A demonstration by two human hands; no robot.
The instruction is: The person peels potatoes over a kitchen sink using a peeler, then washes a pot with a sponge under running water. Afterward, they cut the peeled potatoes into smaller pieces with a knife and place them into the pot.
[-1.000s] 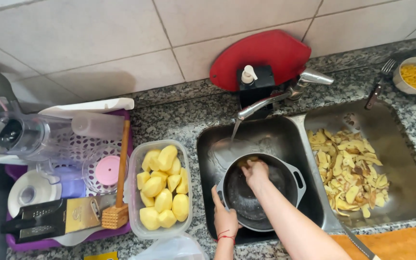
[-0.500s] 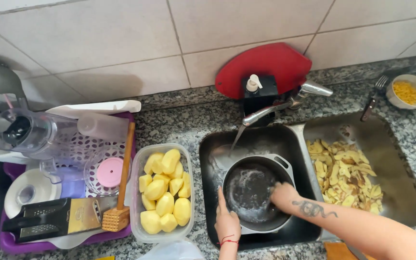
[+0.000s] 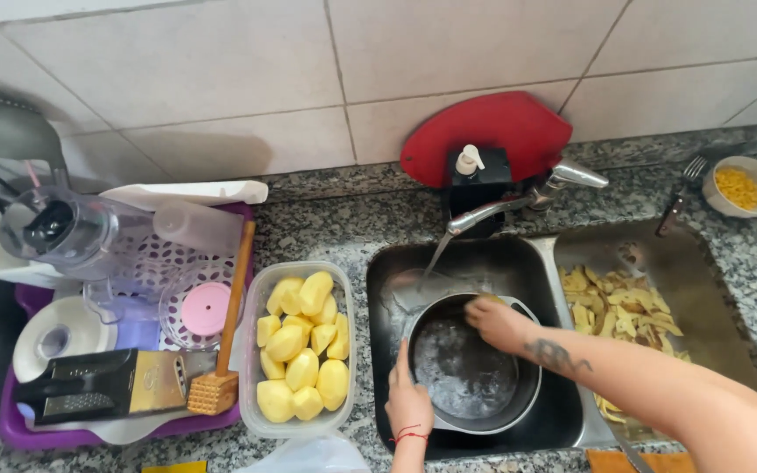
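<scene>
Large pale wall tiles [image 3: 221, 79] behind, with thin grey joints and soft, even light falling on them. Below, a speckled grey granite counter [image 3: 326, 223] with a double steel sink [image 3: 562, 254] set into it and a metal tap [image 3: 519, 201] at the back edge. On the left, a purple dish rack [image 3: 10, 425] on the counter; a red cutting board [image 3: 492, 131] leaning against the wall behind the tap.
</scene>
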